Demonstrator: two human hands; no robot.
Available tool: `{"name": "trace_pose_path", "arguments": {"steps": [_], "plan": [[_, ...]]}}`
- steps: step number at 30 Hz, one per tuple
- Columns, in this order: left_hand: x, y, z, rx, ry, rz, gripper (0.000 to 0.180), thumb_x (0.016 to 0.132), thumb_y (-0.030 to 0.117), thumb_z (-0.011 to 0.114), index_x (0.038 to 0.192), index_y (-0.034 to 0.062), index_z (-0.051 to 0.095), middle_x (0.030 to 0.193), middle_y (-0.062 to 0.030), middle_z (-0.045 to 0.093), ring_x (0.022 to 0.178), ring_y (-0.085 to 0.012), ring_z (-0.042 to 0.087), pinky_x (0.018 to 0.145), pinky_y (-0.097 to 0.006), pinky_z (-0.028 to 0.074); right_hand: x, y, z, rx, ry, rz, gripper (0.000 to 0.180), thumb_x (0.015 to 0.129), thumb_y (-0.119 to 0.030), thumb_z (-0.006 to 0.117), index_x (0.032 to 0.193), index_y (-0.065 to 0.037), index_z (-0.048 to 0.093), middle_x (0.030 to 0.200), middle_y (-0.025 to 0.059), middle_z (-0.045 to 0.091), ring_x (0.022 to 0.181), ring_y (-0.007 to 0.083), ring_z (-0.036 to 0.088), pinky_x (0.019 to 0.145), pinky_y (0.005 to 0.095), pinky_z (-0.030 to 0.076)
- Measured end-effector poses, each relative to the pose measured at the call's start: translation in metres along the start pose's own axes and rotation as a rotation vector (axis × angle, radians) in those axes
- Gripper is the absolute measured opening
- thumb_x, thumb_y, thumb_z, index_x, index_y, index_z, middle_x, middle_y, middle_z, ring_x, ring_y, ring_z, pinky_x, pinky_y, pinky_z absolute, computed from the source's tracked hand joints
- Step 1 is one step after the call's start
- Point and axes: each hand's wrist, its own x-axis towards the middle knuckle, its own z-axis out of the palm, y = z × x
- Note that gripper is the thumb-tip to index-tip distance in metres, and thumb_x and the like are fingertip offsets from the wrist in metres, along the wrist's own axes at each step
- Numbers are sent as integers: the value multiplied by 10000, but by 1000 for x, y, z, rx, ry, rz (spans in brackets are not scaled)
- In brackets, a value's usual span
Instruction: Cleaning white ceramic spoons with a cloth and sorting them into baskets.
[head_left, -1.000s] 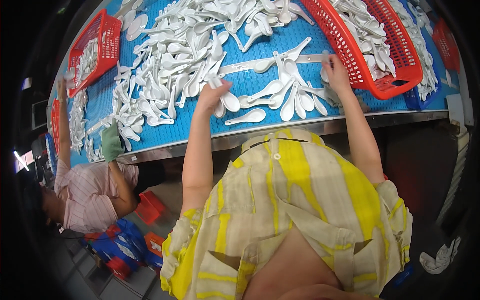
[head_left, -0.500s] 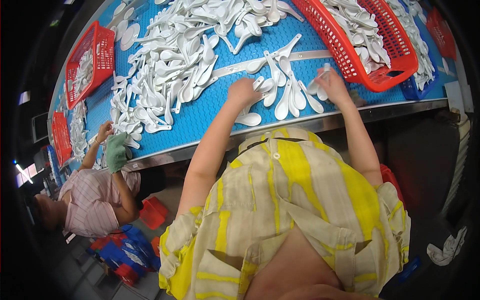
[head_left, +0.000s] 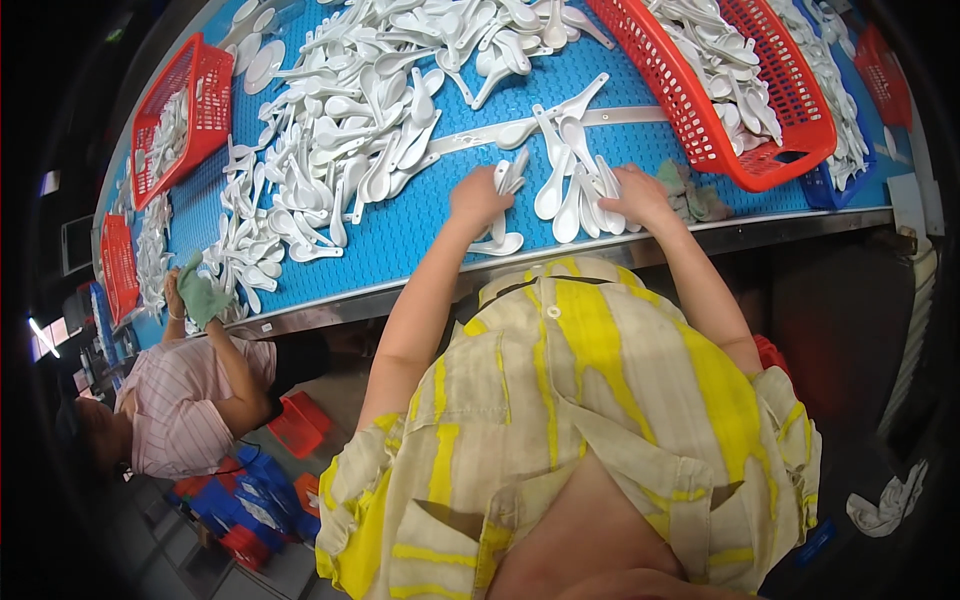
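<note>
My left hand (head_left: 480, 200) is closed around a few white soup spoons (head_left: 512, 172), held on edge just above the blue table mat. Another white spoon (head_left: 497, 244) lies below that hand by the table's near edge. To the right is a fanned group of white spoons (head_left: 567, 212), bowls mostly toward me. At the group's right side my right hand (head_left: 642, 200) has its fingers curled on spoons; its fingertips are partly hidden among them. A crumpled grey-green cloth (head_left: 697, 200) lies right of that hand.
A large heap of white spoons (head_left: 365, 130) covers the mat's middle and left. A red basket (head_left: 690, 115) of spoons stands at the far right, another red basket (head_left: 215, 95) at the far left. A co-worker at the left holds a green cloth (head_left: 203, 292).
My right hand has moved left and down against the fanned spoons, uncovering the cloth. Spoons in my left hand now stand more upright. The co-worker's hands have come together at the green cloth.
</note>
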Motion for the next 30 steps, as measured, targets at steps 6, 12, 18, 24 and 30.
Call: {"name": "trace_pose_path", "arguments": {"steps": [6,12,18,24,30], "plan": [[-1,-48,-6,-700,91,-295,319,720,217,632,933,-12,568,799,-126,618,685,-220,597,612,-335,475,6,20,-5,615,-42,77,419,731,-268,616,1050,-12,521,917,126,610,829,238,597,720,327,460],[-29,-83,-34,-1679,182,-505,143,762,129,623,860,51,555,698,-63,585,602,-142,567,517,-252,470,-14,6,-90,1286,50,-35,285,769,-151,601,1005,-33,492,810,69,613,734,141,591,641,256,469],[-61,-93,-48,-1266,114,-323,317,736,88,630,1016,-2,511,776,-64,556,645,-132,536,547,-261,449,11,109,-206,748,641,19,509,738,-305,656,1087,7,455,857,119,618,815,185,600,705,315,471],[-61,-35,-57,103,-109,22,509,626,338,705,1054,131,525,895,-123,608,830,-305,576,689,-393,448,3,51,-167,207,896,188,796,658,-436,706,1234,-1,371,1104,190,536,1002,298,529,852,375,405],[-44,-28,-17,253,-259,352,538,559,274,756,1021,123,523,885,-73,606,850,-285,575,678,-391,454,30,-56,14,160,212,34,1124,574,-594,676,1367,-57,88,1383,222,179,1271,371,210,1011,423,256]]}}
